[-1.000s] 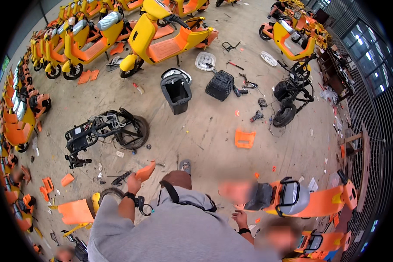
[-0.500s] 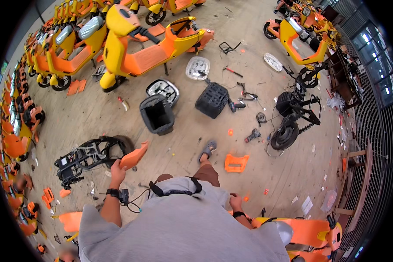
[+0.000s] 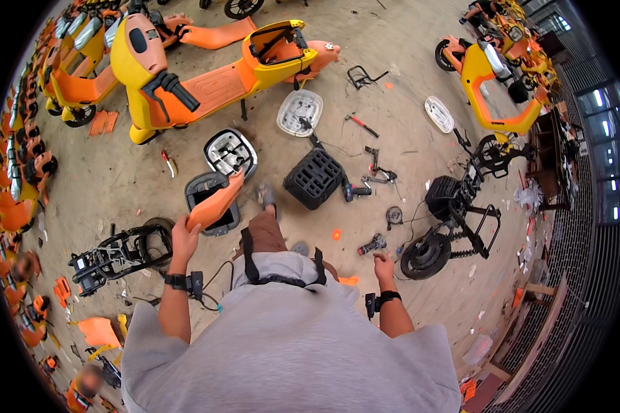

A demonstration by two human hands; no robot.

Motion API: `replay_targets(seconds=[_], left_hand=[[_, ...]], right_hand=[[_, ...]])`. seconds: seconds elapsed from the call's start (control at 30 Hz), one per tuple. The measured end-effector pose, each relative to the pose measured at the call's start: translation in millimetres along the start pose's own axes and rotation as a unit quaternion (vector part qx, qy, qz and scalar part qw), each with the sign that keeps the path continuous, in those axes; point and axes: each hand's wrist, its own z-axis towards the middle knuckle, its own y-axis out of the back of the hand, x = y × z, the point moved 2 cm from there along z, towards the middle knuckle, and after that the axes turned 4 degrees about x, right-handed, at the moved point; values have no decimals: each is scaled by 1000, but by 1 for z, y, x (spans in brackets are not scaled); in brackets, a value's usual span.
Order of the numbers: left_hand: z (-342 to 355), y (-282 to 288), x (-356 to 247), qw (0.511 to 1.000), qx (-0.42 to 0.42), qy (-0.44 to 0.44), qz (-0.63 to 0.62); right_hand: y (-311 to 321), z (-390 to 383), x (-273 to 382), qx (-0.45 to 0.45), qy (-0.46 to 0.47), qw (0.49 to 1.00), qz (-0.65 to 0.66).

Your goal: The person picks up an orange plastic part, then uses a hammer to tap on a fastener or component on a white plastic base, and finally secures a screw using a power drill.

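Observation:
My left hand (image 3: 184, 237) is closed round the lower end of a curved orange plastic scooter panel (image 3: 217, 201). The panel tilts up and away from me, and its far end covers part of a dark grey open bin (image 3: 197, 187) on the floor. My right hand (image 3: 384, 267) is held out at the right with nothing visible in it, its fingers loosely apart. In the picture it appears just below a cordless power tool (image 3: 373, 245) lying on the floor. A yellow and orange scooter (image 3: 210, 89) stands ahead on the left.
A stripped black scooter frame (image 3: 117, 258) lies at left; another frame with a wheel (image 3: 427, 253) is at right. A black crate (image 3: 315, 180), white-lined lids (image 3: 300, 112), a red-handled hammer (image 3: 362, 124) and a drill (image 3: 357, 192) lie ahead. Rows of scooters (image 3: 17, 206) line the left.
I have stepped forward, bringing the scooter and bin closer. The panel in my left hand now overlaps the bin. My right hand has come forward from beside my body.

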Motion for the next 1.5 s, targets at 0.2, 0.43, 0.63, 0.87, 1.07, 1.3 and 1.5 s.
replay_targets(seconds=[0.2, 0.43, 0.63, 0.87, 1.07, 1.3, 1.5], left_hand=[[145, -62, -8, 992, 2, 32, -118], [225, -82, -5, 994, 6, 103, -31], [257, -82, -17, 987, 16, 148, -66], [302, -112, -47, 990, -61, 114, -63], [346, -128, -99, 980, -103, 162, -58], [384, -165, -203, 979, -109, 170, -21], [464, -242, -217, 995, 99, 12, 6]], right_hand=[[-2, 84, 114, 89, -195, 955, 202], [-6, 155, 264, 110, -159, 978, 72], [18, 227, 373, 75, -113, 975, 175], [5, 315, 451, 152, -127, 963, 186], [-24, 444, 523, 258, -71, 954, 136], [-139, 593, 511, 483, -167, 856, 79], [-254, 679, 436, 333, -233, 885, 228]])
